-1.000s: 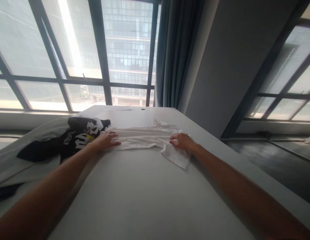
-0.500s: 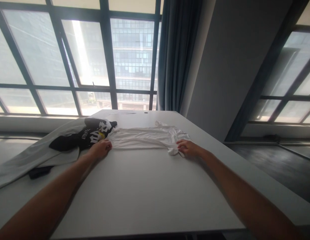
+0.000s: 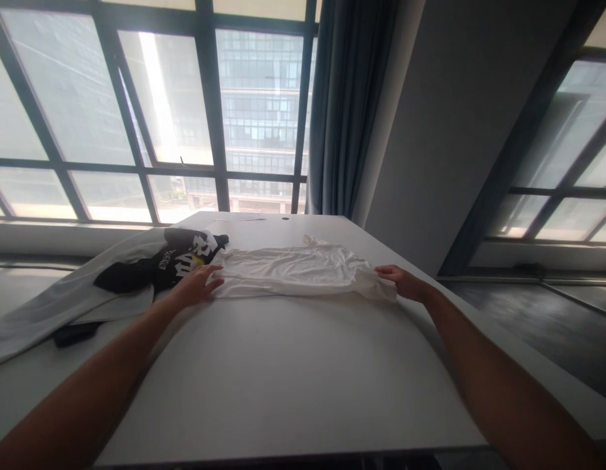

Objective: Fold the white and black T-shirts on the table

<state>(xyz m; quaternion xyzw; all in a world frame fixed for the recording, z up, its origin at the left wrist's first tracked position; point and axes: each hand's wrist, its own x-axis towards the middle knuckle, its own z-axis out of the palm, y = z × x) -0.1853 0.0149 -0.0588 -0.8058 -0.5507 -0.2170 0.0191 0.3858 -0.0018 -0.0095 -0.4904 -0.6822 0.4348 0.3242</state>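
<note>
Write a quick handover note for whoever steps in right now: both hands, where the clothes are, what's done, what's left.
Left hand: flat on the left end of the white shirt, no closed grip.
Right hand: at the shirt's right end, fingers on its edge; grip unclear.
White shirt lies as a long narrow band across the white table.
Black printed garment sits heaped to the left, on a pale cloth.
Done: shirt narrowed lengthwise, by the look of it.
Left: probably the crosswise fold; black garment not folded.

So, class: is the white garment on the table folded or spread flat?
Folded: the white garment lies as a narrow layered strip, left hand and right hand at its ends.
</note>
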